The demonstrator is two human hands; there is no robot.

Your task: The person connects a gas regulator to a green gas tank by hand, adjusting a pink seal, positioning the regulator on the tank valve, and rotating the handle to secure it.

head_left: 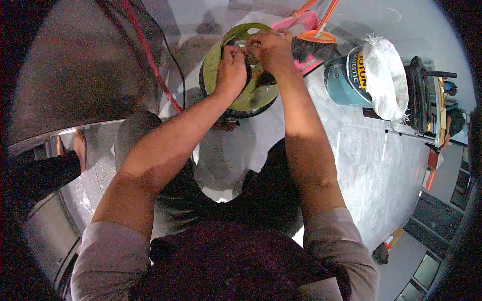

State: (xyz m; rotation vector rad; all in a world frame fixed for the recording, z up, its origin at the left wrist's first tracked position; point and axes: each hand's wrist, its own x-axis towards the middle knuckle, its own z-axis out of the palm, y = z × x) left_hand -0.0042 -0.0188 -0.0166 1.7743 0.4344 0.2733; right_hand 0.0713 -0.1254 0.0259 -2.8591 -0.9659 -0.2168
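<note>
A round olive-green gas cylinder (256,98) stands on the pale marble floor in front of me, seen from above with its ring handle (236,31) at the far side. My left hand (231,70) and my right hand (271,49) are both closed over the fitting at the cylinder's top centre, fingers pinched together. The fitting itself is hidden under my fingers. A red hose (150,55) and a thin black cable (176,67) run from the upper left toward the cylinder.
A teal paint bucket (346,75) covered with a white sack stands to the right. A pink dustpan and an orange-handled brush (314,32) lie behind the cylinder. Another person's bare foot (80,145) rests at the left. A black trolley (419,95) stands at far right.
</note>
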